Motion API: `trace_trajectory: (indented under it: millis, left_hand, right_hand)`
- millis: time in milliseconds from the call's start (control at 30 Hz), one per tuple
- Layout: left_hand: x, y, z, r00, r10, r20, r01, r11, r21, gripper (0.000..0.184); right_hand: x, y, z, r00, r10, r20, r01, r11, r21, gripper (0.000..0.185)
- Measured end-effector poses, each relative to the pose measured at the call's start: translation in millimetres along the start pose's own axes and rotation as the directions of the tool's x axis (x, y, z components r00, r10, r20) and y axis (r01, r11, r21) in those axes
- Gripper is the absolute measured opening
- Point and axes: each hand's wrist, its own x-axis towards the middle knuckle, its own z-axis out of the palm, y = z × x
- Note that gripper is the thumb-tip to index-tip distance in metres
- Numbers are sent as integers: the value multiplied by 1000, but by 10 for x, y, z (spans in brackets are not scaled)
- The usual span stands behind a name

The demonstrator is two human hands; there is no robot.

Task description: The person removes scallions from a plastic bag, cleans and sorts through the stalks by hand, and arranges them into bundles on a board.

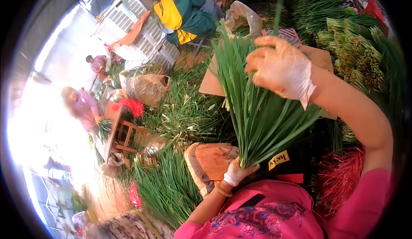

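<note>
Low in front of my body, my left hand point(237, 173), in a thin pale glove, is closed round the base of a bunch of garlic chives point(253, 118). The long flat leaves fan upward and to the right. Above the bunch's upper right side is my right hand point(281, 69), also gloved, with its fingers curled. A single blurred chive leaf point(279, 15) rises from behind its thumb side and appears to be held; the grip itself is partly hidden. Behind the bunch lies a brown board point(210, 82), partly covered by leaves and my hand.
Tied chive bundles point(352, 54) are stacked at the right, above red plastic strips point(341, 176). Loose chives point(167, 187) lie at my left by a worn orange-brown pad point(214, 164). White crates point(146, 33), a wooden table point(111, 125) and several people stand farther off.
</note>
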Motion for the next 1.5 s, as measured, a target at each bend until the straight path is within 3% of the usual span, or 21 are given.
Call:
trace_trajectory:
  millis: [100,167,233,333,400,467,533,600,700,833,933,967,1000,1067,1100,1200,1233,1333,1367,1467,1500]
  left_hand:
    - [-26,35,-36,997,-74,27,78,957,-279,27]
    - [-16,-3,-60,994,-106,34,109,864,-492,29]
    - [-83,105,-48,998,-68,-1,61,902,-427,29]
    - [-176,248,-43,998,-43,-41,32,970,-242,30]
    - [-178,264,-53,999,-28,-43,20,985,-174,31]
    - [-164,151,-114,999,-16,-40,12,994,-109,32]
    - [-178,112,-137,999,-22,-35,17,990,-140,32]
    - [-205,107,-122,999,-40,-21,33,963,-269,31]
    - [-175,100,-52,999,10,44,6,942,-335,28]
    - [-266,317,19,998,-3,-59,-4,993,-117,24]
    - [-264,378,63,997,-72,-34,63,976,-208,25]
    - [-245,340,49,998,-62,-19,55,967,-247,26]
    - [-240,301,37,999,-53,-6,49,957,-287,27]
    - [-243,248,26,999,-49,-12,43,946,-321,28]
    - [-237,217,11,999,-47,-13,39,941,-335,29]
    - [-223,47,-68,998,55,-2,-53,959,-278,32]
    - [-222,65,-61,999,32,-5,-32,948,-316,33]
    - [-238,96,-39,1000,22,-20,-27,944,-330,34]
    - [-203,23,-64,998,61,-19,-63,963,-263,34]
    - [-199,10,-67,997,74,-22,-77,974,-214,35]
    - [-216,29,-52,998,61,-26,-66,972,-226,36]
  right_hand:
    - [-41,429,-178,912,217,-348,-237,971,-17,9]
    - [56,665,-623,574,618,-537,-475,786,396,13]
    - [-75,920,-905,403,857,-321,-418,484,769,14]
    - [-533,1284,-894,718,694,54,-659,651,377,18]
    - [-575,1182,-771,650,724,230,-758,638,136,22]
    - [-553,924,-566,869,491,-56,-481,866,132,19]
    - [-352,601,-495,929,330,-168,-325,944,56,29]
    - [-201,374,-449,968,250,34,-251,968,-1,48]
    - [-82,31,-325,988,152,22,-141,957,-254,38]
    - [-168,-15,-103,998,-49,44,57,971,-234,26]
    - [-215,57,-177,947,117,298,-196,949,249,14]
    - [-235,82,-178,943,330,49,-258,627,735,13]
    - [-171,62,-331,765,601,232,-443,229,867,13]
    - [-181,280,-331,687,717,112,-327,168,930,14]
    - [-157,278,-412,717,681,150,-445,281,851,12]
    - [-99,136,-207,885,439,-154,-303,796,524,15]
    - [-74,158,-186,955,266,-131,-205,911,357,38]
    - [118,-25,-335,831,312,461,-271,950,-155,63]
    - [44,-1,-177,905,250,345,-208,966,-153,76]
    - [91,-15,-88,862,231,452,-167,970,-177,72]
    - [63,-9,-26,906,203,372,-147,974,-172,51]
